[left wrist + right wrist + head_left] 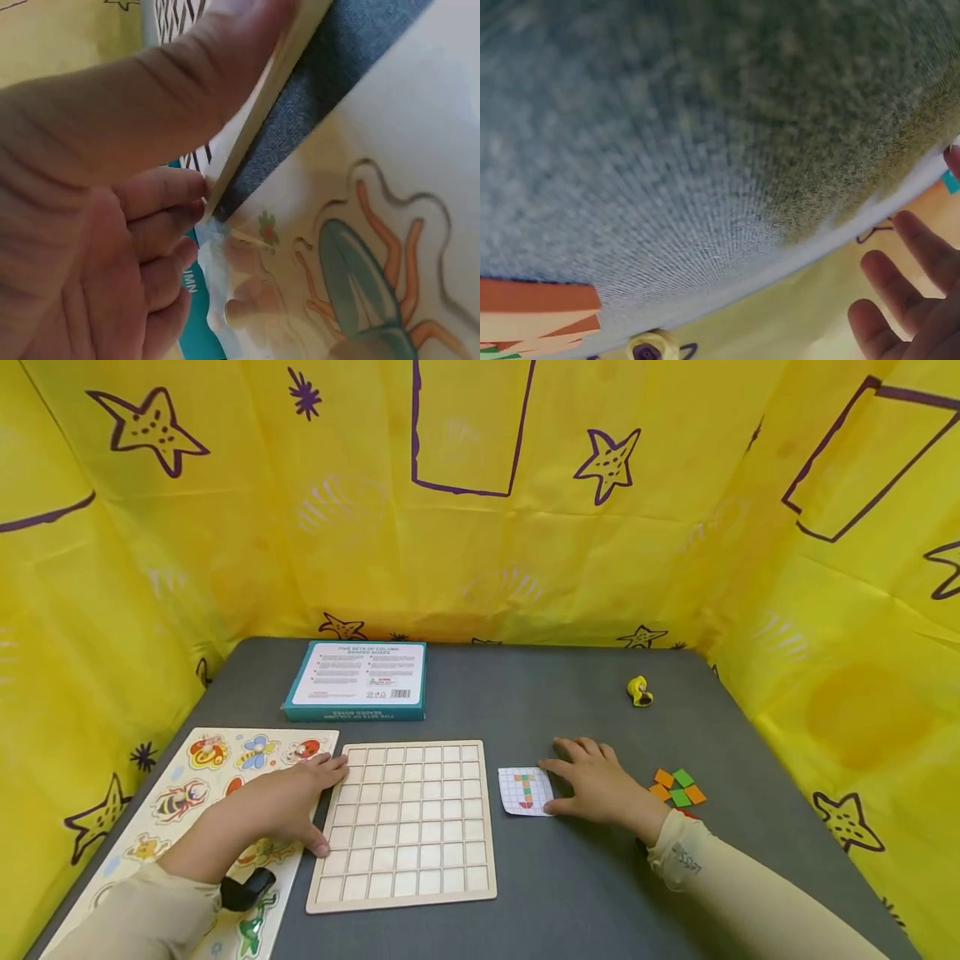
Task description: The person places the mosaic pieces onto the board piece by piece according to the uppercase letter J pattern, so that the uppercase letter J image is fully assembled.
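Note:
A wooden grid board (407,817) lies flat on the grey table. My left hand (281,797) is at its left edge, thumb on the rim near the front and fingertips by the far corner. In the left wrist view the thumb (187,90) presses along the board's edge. To the right of the board is a small paper card (514,791) printed with a coloured square pattern. My right hand (600,785) has its fingers spread, with thumb and index fingertip right at the card's right edge.
Several orange and green square tiles (678,797) lie beyond my right wrist, with a bit of red beside them. An insect puzzle board (180,802) sits under my left forearm. At the back are a teal-and-white box (360,677) and a small yellow figurine (640,691). Yellow cloth (480,552) surrounds the table.

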Action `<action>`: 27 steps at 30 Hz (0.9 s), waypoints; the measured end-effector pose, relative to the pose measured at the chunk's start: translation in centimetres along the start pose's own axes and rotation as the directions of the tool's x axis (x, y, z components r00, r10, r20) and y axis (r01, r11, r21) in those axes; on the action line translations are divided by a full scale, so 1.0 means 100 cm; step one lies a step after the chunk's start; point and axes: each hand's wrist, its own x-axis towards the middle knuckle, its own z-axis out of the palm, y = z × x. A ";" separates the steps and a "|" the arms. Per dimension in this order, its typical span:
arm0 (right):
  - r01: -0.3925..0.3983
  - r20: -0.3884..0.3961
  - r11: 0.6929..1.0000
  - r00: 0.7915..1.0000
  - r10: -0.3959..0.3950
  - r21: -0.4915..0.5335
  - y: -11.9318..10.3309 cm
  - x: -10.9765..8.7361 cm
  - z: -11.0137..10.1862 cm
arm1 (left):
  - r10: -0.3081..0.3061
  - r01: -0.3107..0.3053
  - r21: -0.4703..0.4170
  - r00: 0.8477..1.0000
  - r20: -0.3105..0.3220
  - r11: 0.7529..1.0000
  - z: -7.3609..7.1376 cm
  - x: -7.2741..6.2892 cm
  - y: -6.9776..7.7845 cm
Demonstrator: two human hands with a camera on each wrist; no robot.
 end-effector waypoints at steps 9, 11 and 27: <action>0.006 -0.027 0.999 1.000 -0.007 -0.035 0.000 -0.003 0.002 | -0.005 0.005 -0.012 1.000 -0.014 1.000 0.004 0.002 -0.005; 0.001 -0.028 0.999 1.000 -0.002 -0.041 0.001 -0.004 0.002 | -0.008 0.007 -0.026 1.000 -0.021 1.000 0.005 0.002 -0.007; -0.072 -0.039 0.997 0.997 0.071 -0.015 0.044 -0.036 -0.003 | 0.043 -0.043 -0.006 0.999 -0.032 0.999 0.011 0.039 0.032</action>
